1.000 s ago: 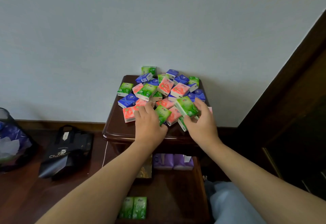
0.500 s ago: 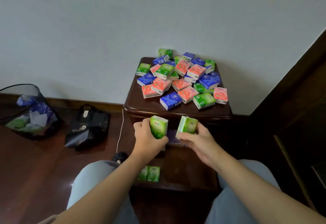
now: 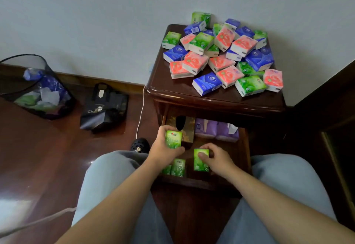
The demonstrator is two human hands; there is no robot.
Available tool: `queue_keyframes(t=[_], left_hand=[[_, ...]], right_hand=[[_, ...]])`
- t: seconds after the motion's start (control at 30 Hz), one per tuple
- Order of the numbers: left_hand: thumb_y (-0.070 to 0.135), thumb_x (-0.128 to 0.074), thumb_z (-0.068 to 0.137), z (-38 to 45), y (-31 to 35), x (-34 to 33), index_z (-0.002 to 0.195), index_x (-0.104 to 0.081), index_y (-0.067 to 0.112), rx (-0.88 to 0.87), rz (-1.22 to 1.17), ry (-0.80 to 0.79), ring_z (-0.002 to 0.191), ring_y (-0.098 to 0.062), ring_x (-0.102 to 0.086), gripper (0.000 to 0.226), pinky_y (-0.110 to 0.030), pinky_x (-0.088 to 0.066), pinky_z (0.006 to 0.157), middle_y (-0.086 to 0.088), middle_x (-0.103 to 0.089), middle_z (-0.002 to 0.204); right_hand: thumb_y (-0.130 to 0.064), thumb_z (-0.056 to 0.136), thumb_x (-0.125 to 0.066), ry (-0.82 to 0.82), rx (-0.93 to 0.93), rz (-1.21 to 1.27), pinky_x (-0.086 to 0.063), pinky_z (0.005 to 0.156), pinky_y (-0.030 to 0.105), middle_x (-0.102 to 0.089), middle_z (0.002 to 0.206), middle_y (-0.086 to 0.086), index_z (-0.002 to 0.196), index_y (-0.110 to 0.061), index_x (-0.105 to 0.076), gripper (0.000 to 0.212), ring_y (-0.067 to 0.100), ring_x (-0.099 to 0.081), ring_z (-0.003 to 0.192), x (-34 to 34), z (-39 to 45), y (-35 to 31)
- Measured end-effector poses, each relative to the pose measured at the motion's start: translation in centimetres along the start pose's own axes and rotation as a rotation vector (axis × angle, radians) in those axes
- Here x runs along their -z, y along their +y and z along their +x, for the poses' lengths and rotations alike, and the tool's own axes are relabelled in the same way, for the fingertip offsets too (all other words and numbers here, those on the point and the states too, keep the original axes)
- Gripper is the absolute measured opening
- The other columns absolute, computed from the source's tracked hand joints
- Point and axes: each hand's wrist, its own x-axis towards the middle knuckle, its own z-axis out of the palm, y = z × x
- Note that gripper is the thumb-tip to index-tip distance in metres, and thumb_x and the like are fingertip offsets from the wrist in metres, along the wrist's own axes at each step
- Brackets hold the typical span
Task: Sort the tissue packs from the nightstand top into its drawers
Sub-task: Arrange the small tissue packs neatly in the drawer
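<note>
Gripping one green tissue pack [image 3: 173, 139] upright at lower centre of the frame, the left hand [image 3: 164, 150] is seen with fingers curled round the pack's left edge and the thumb under its lower end, held above the open drawer [image 3: 242, 147] of the nightstand [image 3: 211, 100]. Just to the right, a second green pack [image 3: 201, 159] is pinched by the right hand [image 3: 216, 158], the thumb pressed on its face and the fingers wrapped behind; whether it touches the drawer floor cannot be told. Two more green packs [image 3: 175, 167] are laid side by side at the drawer's front left, partly hidden under the left wrist. Further back in the drawer, a gold patterned tissue box [image 3: 187, 128] with a dark oval opening is set beside purple packets [image 3: 216, 129]. Above, at upper right of the frame, the nightstand top is covered by a loose heap of green, blue and pink packs [image 3: 221, 55], several stacked on one another. Grey trouser legs [image 3: 107, 176] are seen on either side of the drawer, and a black shoe [image 3: 140, 144] by the left knee. A white cable [image 3: 141, 107] is run down the nightstand's left side. At left of the frame, a black bag [image 3: 104, 107] and a mesh waste bin [image 3: 36, 88] holding scraps are stood on the dark wooden floor [image 3: 38, 157] against the pale wall [image 3: 96, 22].
</note>
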Motion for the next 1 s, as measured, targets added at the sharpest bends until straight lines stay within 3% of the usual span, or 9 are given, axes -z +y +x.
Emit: queue_keyframes(t=[0.07,0.23,0.47,0.53,0.7,0.77,0.9,1.0], left_hand=[[0.013,-0.087,0.08,0.6,-0.5,-0.1,0.112,-0.043,0.039,0.042,-0.016,-0.007,0.067,-0.01,-0.065,0.06,-0.026,-0.054,0.047,0.004,-0.063,0.099],[0.002,-0.078,0.086,2.1,-1.3,-0.3,0.119,-0.04,0.032,0.118,-0.024,-0.028,0.083,-0.013,-0.065,0.058,-0.023,-0.058,0.053,0.002,-0.06,0.104],[0.009,-0.07,0.092,3.0,-2.2,-1.1,0.115,-0.047,0.034,0.203,0.042,-0.049,0.082,-0.024,-0.071,0.041,-0.047,-0.063,0.062,-0.004,-0.066,0.101],[0.012,-0.07,0.094,3.1,-2.4,-0.9,0.114,-0.049,0.035,0.223,0.033,-0.046,0.079,-0.022,-0.072,0.036,-0.043,-0.063,0.063,-0.004,-0.07,0.1],[0.016,-0.071,0.096,2.7,-2.1,-0.7,0.115,-0.05,0.034,0.24,-0.012,-0.071,0.073,-0.015,-0.07,0.033,-0.021,-0.052,0.048,-0.003,-0.07,0.1],[0.02,-0.067,0.1,2.4,-1.9,-0.9,0.113,-0.051,0.033,0.231,-0.021,-0.074,0.064,-0.012,-0.064,0.024,-0.019,-0.048,0.045,-0.002,-0.066,0.096],[0.031,-0.057,0.105,2.1,-1.6,-1.2,0.108,-0.057,0.032,0.221,-0.031,-0.07,0.054,-0.009,-0.053,0.004,-0.035,-0.06,0.053,0.002,-0.058,0.077],[0.032,-0.052,0.107,1.7,-0.9,-1.6,0.104,-0.06,0.03,0.222,-0.05,-0.081,0.063,-0.014,-0.055,0.009,-0.043,-0.063,0.06,0.0,-0.058,0.081]], right_hand=[[-0.03,0.098,-0.07,-0.024,0.009,-0.081,-0.052,0.086,0.032,-0.074,0.113,0.001,0.117,-0.025,-0.071,0.019,0.024,-0.068,0.109,-1.0,1.3,0.5],[-0.025,0.098,-0.068,-0.052,-0.069,-0.19,-0.045,0.088,0.025,-0.074,0.122,0.0,0.118,-0.031,-0.072,0.022,0.022,-0.066,0.117,-4.0,3.3,1.5],[-0.019,0.095,-0.071,-0.062,-0.09,-0.286,-0.043,0.094,0.026,-0.07,0.127,0.01,0.123,-0.02,-0.073,0.028,0.027,-0.062,0.12,-6.1,4.1,2.7],[-0.019,0.094,-0.072,-0.07,-0.087,-0.307,-0.04,0.096,0.026,-0.065,0.128,0.014,0.124,-0.02,-0.072,0.03,0.029,-0.06,0.121,-6.4,4.1,2.9],[-0.018,0.095,-0.071,-0.114,-0.083,-0.345,-0.036,0.108,0.026,-0.061,0.133,0.015,0.13,-0.02,-0.07,0.034,0.033,-0.049,0.135,-6.8,4.0,3.0],[-0.019,0.095,-0.072,-0.118,-0.095,-0.314,-0.04,0.106,0.026,-0.064,0.131,0.013,0.131,-0.017,-0.069,0.037,0.03,-0.056,0.129,-6.4,3.9,2.8],[-0.022,0.095,-0.072,-0.053,-0.11,-0.19,-0.048,0.099,0.025,-0.069,0.127,0.008,0.129,-0.013,-0.068,0.036,0.023,-0.063,0.12,-5.0,3.7,1.5],[-0.01,0.098,-0.063,0.049,-0.084,0.129,-0.049,0.078,0.014,-0.072,0.118,0.003,0.114,-0.021,-0.071,0.021,0.015,-0.065,0.103,-3.6,3.3,-0.3]])
